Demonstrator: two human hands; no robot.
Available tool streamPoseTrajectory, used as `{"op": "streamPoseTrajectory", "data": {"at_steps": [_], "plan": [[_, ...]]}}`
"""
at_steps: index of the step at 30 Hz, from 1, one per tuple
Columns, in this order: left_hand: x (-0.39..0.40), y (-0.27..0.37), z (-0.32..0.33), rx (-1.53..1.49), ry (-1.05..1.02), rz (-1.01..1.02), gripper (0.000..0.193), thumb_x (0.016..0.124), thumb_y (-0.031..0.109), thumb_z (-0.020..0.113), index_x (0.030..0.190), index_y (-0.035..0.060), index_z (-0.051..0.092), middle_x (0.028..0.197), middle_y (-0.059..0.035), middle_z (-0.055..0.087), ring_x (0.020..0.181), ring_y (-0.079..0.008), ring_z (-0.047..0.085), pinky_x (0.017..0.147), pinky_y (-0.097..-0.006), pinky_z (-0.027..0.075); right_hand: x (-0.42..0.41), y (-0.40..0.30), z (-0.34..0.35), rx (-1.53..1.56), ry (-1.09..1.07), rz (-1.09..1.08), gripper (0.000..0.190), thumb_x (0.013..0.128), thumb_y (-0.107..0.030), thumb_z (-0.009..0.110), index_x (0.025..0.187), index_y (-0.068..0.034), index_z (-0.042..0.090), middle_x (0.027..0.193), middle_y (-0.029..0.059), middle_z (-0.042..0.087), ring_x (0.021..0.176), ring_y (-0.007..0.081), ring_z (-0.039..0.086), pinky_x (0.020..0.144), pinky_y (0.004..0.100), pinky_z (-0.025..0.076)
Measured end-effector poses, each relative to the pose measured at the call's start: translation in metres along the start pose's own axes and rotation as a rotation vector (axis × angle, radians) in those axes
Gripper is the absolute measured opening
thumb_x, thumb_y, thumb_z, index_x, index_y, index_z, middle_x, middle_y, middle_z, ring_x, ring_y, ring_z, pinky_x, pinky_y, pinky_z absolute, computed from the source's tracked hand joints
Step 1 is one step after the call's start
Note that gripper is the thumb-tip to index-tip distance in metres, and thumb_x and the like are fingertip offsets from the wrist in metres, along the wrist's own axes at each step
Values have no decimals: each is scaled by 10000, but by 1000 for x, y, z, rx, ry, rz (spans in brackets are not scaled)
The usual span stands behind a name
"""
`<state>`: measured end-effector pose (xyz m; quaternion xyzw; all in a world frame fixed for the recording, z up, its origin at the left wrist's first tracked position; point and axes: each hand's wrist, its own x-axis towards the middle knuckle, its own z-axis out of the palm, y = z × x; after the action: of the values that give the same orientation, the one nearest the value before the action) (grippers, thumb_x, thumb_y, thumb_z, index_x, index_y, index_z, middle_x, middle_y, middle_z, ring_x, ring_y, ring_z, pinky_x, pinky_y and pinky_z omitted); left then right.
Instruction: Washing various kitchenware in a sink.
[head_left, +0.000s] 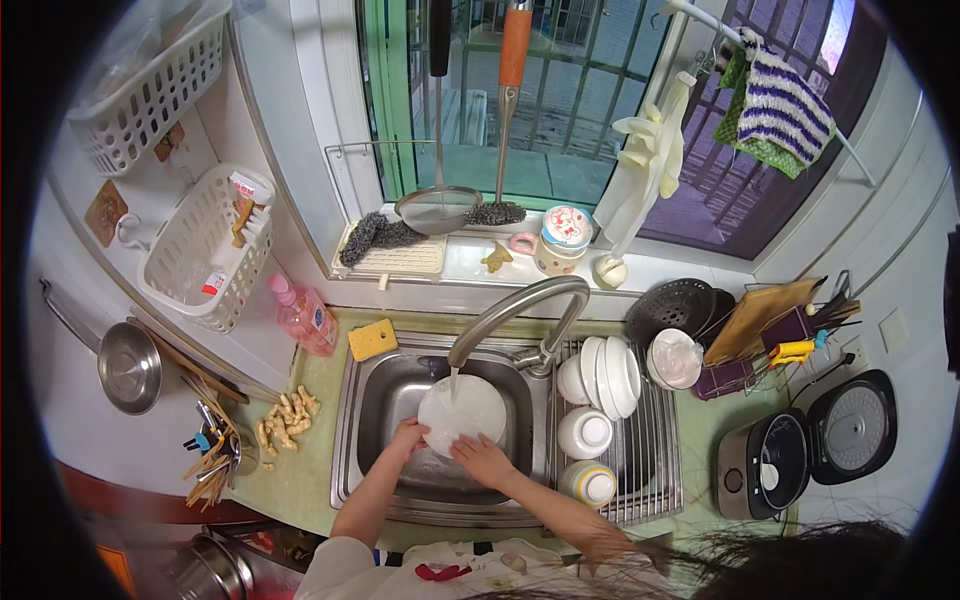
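A white round plate (466, 411) is tilted under the running tap (517, 311), above the basin of the steel sink (375, 457). Water from the spout strikes its upper face. My left hand (409, 438) grips the plate's lower left rim, the thumb on top. Flat fingers of my right hand (482, 459) rest on the plate's lower right surface. On the drying rack (645, 480) at the right, several white bowls (600, 375) lean together, with an upturned white bowl (586, 433) and a yellow-rimmed bowl (589, 482) below them.
A yellow sponge (373, 340) and pink soap bottle (306, 319) stand at the back left, with ginger (287, 420) nearer. Right of the rack are a white bowl holding a plastic bag (675, 360), a cutting board (761, 319) and a rice cooker (765, 465) with its lid raised.
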<state>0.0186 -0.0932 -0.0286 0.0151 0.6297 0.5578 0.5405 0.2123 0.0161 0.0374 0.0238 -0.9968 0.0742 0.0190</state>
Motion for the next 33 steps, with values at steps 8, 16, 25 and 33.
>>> {"op": "streamPoseTrajectory", "data": {"at_steps": [8,16,25,33], "plan": [[-2,35,51,422,128,243,439,814,353,482,1125,42,477,888,-148,594,819,-230,585,702,-320,462,17,17,14,753,426,905,137,815,-147,511,864,-38,578,789,102,605,735,237,583,663,316,438],[8,44,108,1075,401,780,619,762,409,564,1253,84,372,1202,-249,415,1081,-390,423,922,-430,327,33,36,22,1654,641,1019,158,849,-118,496,949,-18,566,830,31,590,741,108,544,642,252,427],[23,44,14,-58,-11,51,474,768,301,622,1111,7,479,1027,-106,567,944,-206,559,794,-337,456,7,41,9,2367,753,959,179,894,-151,431,1014,-50,518,965,55,585,866,158,574,765,294,469],[-47,83,37,-255,-255,181,300,785,116,604,1051,23,500,969,-73,580,855,-165,575,745,-305,476,13,42,27,2446,721,984,281,906,-165,360,1149,-42,426,1131,98,501,1049,218,490,905,374,394]]}}
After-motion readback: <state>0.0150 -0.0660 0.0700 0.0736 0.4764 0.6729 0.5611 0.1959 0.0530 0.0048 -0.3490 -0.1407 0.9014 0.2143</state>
